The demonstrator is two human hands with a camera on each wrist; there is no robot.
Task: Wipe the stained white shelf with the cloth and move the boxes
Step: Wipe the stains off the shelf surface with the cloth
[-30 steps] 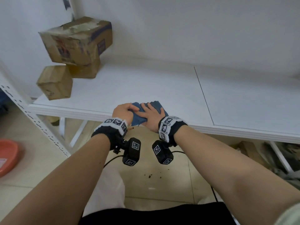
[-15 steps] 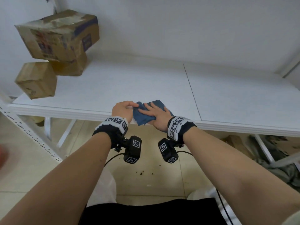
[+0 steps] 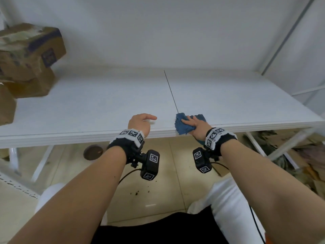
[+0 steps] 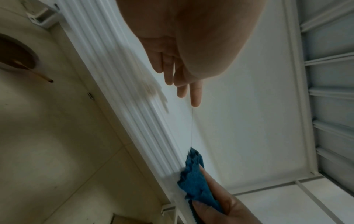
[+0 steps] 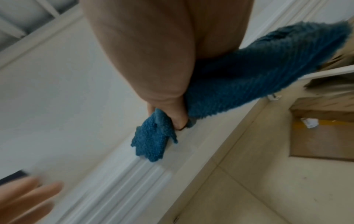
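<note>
One hand left on cloth

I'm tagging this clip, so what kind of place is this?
Probably a storeroom: a white metal-framed shelf, worn cardboard boxes stacked at its left end, and more cardboard lying on the tiled floor.

Both forearms bare, extended forward, roughly parallel, each wrist wearing a black band with printed square markers and a small camera slung under it. Left hand palm down, fingers straight and together, pointing forward and to the right, holding nothing; whether the fingertips touch a surface cannot be told. Right hand palm down, fingers spread slightly and curled over a bunched blue cloth, thumb tucked against the fabric in the right wrist view. The two hands sit apart at the same reach.
</note>
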